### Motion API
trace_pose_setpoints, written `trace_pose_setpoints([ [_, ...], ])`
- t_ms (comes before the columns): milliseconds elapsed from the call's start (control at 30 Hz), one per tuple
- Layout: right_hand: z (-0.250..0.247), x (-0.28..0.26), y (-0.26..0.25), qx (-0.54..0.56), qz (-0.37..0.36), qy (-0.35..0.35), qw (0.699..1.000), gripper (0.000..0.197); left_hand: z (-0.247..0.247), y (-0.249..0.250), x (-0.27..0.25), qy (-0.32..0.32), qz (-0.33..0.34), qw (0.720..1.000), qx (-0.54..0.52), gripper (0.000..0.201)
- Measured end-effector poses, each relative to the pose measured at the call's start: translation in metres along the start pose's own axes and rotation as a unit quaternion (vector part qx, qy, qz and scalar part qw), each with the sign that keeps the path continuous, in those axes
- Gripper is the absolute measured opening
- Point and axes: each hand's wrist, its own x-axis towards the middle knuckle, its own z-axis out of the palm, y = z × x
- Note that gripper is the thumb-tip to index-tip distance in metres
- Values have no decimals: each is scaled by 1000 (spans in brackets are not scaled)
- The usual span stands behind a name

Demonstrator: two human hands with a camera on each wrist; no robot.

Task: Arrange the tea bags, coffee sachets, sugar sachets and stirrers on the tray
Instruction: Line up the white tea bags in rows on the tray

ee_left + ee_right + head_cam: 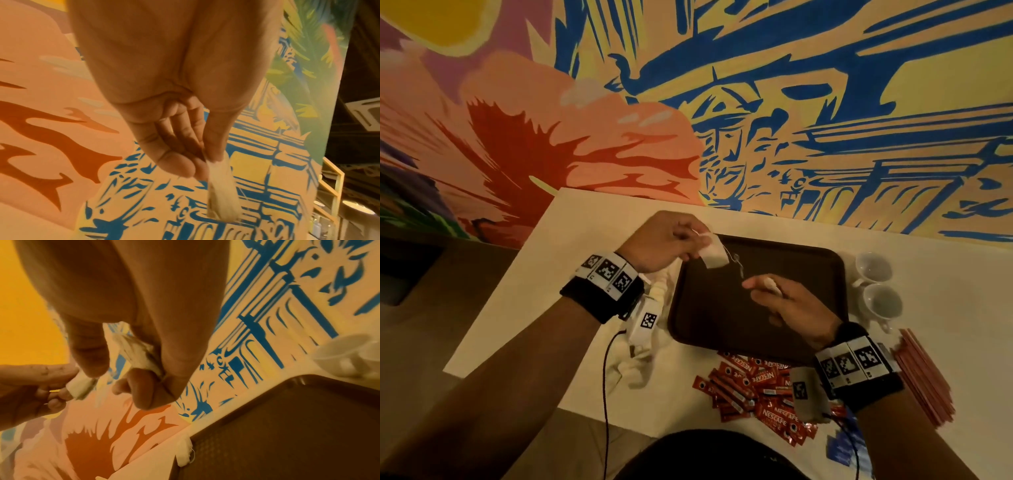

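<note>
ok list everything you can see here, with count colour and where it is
tray: one, dark brown, middle of the table, nothing lying on it
table: one, white, against the painted wall
tea bags: two held, white, one in each hand above the tray; a pile left of the tray
coffee sachets: a heap, red, near edge of the table below the tray
stirrers: a bundle, pinkish red, right of the tray
cups: two, white, right of the tray
blue packets: a few, beside the coffee; too small to identify
left hand: pinches a tea bag
right hand: pinches a tea bag
</note>
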Motion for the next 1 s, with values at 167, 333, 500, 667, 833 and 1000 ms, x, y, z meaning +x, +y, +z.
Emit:
trace_pose_setpoints([
  [167, -1, 7, 24, 91, 100, 39, 990, 27, -35, -61, 67, 69, -19, 996, 58, 11],
  [333, 4, 1, 52, 99, 150, 62, 982, 40, -35, -123, 111, 46, -76, 990, 111, 6],
  [500, 16, 4, 60, 87, 132, 86, 984, 42, -11, -162, 135, -94, -139, 971, 170, 9],
  [667, 31, 21, 55, 145, 123, 119, 974, 26, 8, -184, 162, -138, -177, 953, 203, 17],
  [833, 40, 31, 52, 187, 135, 143, 963, 21, 14, -197, 181, -117, -152, 946, 261, 21],
  [1000, 42, 33, 53, 206, 137, 150, 957, 24, 21, -208, 194, -84, -111, 939, 314, 20],
])
